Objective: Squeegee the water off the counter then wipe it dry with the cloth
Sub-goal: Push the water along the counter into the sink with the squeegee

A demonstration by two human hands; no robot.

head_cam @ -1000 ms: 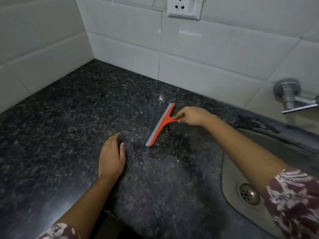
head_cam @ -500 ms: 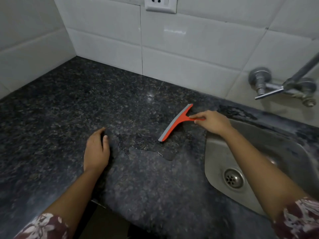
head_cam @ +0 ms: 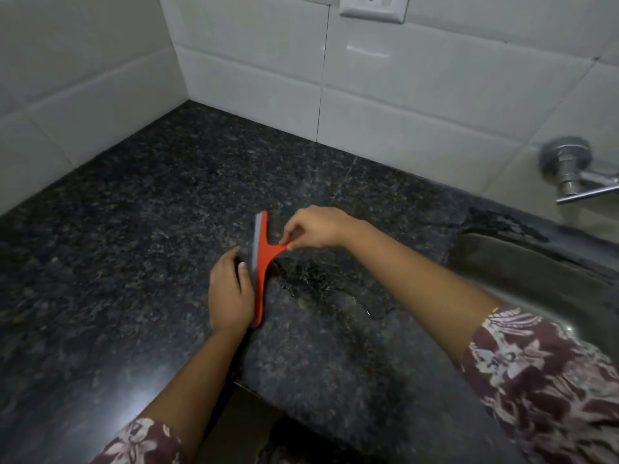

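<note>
- Granite counter (head_cam: pixel 140 262): a puddle (head_cam: pixel 318 279) remains, so your squeegeeing is unfinished; no cloth in view
- Sink (head_cam: pixel 536 279): lies right of the puddle
- Left hand (head_cam: pixel 231 293): fingers flat, holding nothing
- Right hand (head_cam: pixel 321 229): fingers pinching the handle
- Orange squeegee (head_cam: pixel 261 262): blade on counter, left of the puddle

The dark speckled granite counter (head_cam: pixel 127 249) lies bare across the left and upper middle of the frame, bounded by white tiled walls (head_cam: pixel 418 105) at top and left. At centre, the orange squeegee with its grey blade (head_cam: pixel 260 262) and the left hand (head_cam: pixel 230 291) just beside it block the way. The steel sink (head_cam: pixel 536 272) drops off at right, under a chrome tap (head_cam: pixel 572 172).
</note>
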